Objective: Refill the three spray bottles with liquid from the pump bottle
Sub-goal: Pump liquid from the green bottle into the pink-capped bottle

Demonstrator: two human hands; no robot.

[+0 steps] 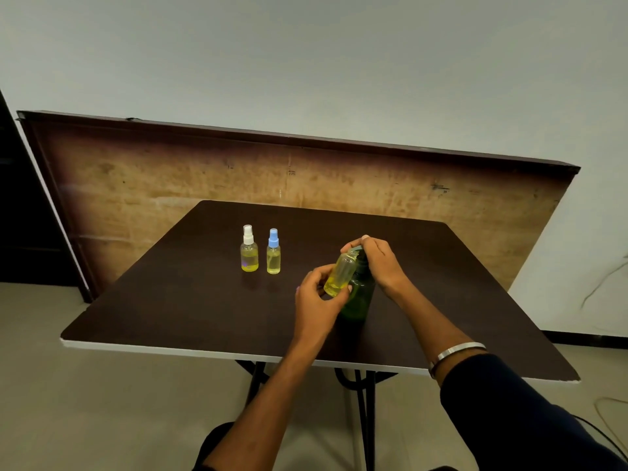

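My left hand point(316, 294) is curled round the small open bottle point(341, 273), thumb on one side and fingers on the other, holding it tilted so its uncapped mouth leans up under the head of the green pump bottle point(358, 297). There is yellow liquid in its lower part. My right hand point(377, 263) is clasped over the top of the pump bottle, fingers bent down over the pump head (which I can hardly see beneath them). The pump bottle stands on the dark table point(170, 300), right behind the small bottle and partly hidden by it and my left hand. Well off to the left, two capped spray bottles stand upright just beside each other: the white-topped bottle point(249, 249) and the blue-topped bottle point(273, 252), both holding yellow liquid. A worn wooden board point(170, 178) leans against the wall behind the table. A metal bangle point(455, 353) sits on my right forearm.
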